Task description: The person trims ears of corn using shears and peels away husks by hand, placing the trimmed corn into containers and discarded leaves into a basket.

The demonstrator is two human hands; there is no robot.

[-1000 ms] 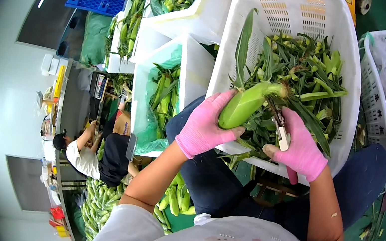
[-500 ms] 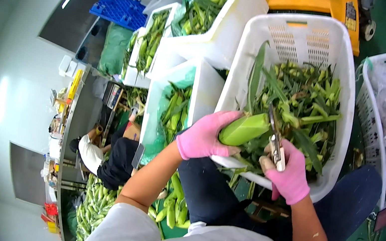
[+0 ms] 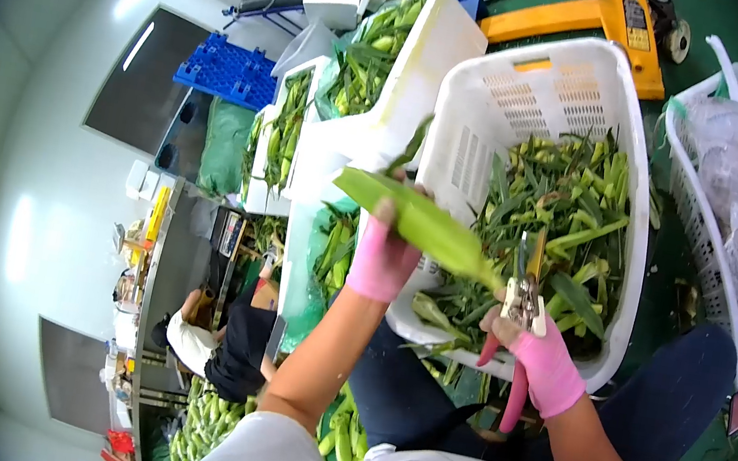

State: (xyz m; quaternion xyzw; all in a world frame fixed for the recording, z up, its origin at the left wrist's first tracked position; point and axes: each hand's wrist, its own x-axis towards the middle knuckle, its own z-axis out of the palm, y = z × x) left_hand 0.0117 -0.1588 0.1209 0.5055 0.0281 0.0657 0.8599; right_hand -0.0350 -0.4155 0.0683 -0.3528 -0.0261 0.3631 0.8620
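The white tub (image 3: 459, 100) is the biggest thing by the hands. It has lots of green leaves (image 3: 578, 191) in it. Some poke out at its near left corner, so a knee that bumps it could spill a few.

The corn (image 3: 428, 225) is up over the left side of the tub. It tilts, with its fat end up to the left and its thin end down to the right. The left hand (image 3: 387, 253) pinches the corn around its middle, thumb on one side. If that grip is too loose, the corn could slip and drop in the tub or on the lap.

The right hand (image 3: 550, 365) is wrapped around the clippers (image 3: 523, 305). Their blades are apart and point away from the body. If the hand squeezes at a bad time, the blades could nip a glove or cut the wrong bit.

The thin tip is just beside the clippers and the right fingers. I can't tell if they touch. If both hands come close too fast, the tip could bump the clippers and bend.
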